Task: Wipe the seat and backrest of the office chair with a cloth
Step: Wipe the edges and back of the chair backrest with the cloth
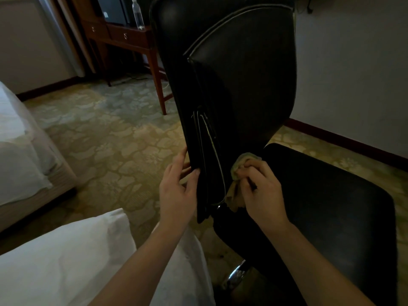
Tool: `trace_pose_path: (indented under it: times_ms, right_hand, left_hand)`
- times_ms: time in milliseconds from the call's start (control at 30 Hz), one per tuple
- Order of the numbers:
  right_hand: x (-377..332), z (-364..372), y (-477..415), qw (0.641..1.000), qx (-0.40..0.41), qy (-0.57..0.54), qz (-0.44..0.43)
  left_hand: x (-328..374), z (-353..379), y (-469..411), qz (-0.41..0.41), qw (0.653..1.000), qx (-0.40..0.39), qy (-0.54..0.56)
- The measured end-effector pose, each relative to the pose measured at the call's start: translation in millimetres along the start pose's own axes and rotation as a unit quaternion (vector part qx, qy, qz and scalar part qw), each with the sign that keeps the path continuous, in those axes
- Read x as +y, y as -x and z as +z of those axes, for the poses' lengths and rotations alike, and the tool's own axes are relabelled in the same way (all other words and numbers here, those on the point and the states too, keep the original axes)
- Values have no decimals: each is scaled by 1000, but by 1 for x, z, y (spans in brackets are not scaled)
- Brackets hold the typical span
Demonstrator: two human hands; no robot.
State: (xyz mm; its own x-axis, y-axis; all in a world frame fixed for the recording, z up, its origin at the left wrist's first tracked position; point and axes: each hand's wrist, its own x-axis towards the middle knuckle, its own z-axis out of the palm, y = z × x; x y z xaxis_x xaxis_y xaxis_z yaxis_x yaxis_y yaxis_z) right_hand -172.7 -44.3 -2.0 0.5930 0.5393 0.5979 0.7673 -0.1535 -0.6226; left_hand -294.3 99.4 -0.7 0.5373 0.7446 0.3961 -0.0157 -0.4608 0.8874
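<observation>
Your right hand (262, 188) clenches the crumpled yellow-green cloth (239, 161) under curled fingers against the base of the black leather office chair backrest (231, 74), beside its seat (320, 195), while your left hand (178, 186) grips the backrest's edge.

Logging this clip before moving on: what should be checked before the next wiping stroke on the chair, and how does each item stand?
1. Cloth gripped in right hand: ok.
2. Cloth against the backrest, low down near the seat: ok.
3. Left hand holds the backrest's side edge to steady it: ok.
4. Visible part of the seat bare for wiping: ok.
5. Upper backrest already wiped: cannot tell.
</observation>
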Motion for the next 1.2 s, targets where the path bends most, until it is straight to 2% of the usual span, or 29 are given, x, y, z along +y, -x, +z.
trace_pose_path:
  times_ms: [133,267,333,467,567,767,867,1100,1200]
  right_hand:
    - [-29,-7,-27,998,51,-2,-27]
    - [-40,-3,-37,997,57,2,-44]
    - [-28,1,-24,998,46,5,-38]
    - [5,6,13,1000,-13,6,28]
    - [12,2,15,999,-34,7,32]
    - [-21,-4,-17,999,42,-8,-4]
    - [-29,2,-19,998,56,5,-34]
    - [1,11,16,1000,-12,-8,-16]
    - [-1,5,6,1000,-10,-7,-6]
  left_hand:
    - [3,2,2,7,1000,6,-7]
    - [4,2,2,12,1000,8,-18]
    - [4,2,2,15,1000,10,-17]
    - [2,5,4,29,999,20,-31]
    - [3,6,4,41,998,23,-37]
    - [3,5,3,20,1000,7,-14]
    - [3,5,2,16,1000,9,-21]
    - [0,7,2,14,999,17,-32]
    - [0,8,1,15,999,16,-30]
